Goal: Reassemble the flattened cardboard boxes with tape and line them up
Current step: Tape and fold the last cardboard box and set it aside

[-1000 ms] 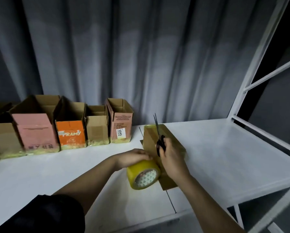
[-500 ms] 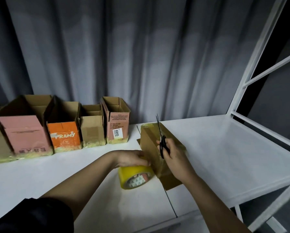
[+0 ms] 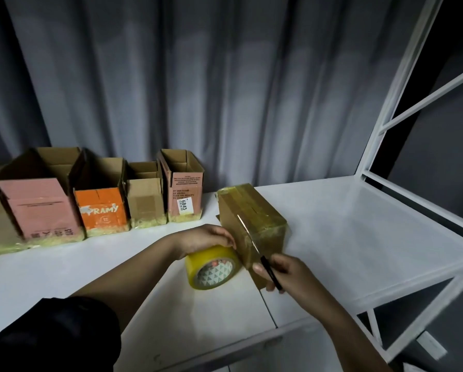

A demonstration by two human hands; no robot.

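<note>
Scissors have dropped from upright to slanting across the taped box, R hand gripping handles. L hand curled over tape roll, touching box at 9 o'clock. Finished boxes lined up at 10 o'clock.

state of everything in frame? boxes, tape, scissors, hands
Taped box: upside down on table, bottom sealed with tape.
Tape roll: on edge against that box.
Scissors: blade up along the box side.
Left hand: grips the tape roll.
Right hand: grips the scissors.
Row of boxes: upright, tops open, lined up at the curtain.
</note>
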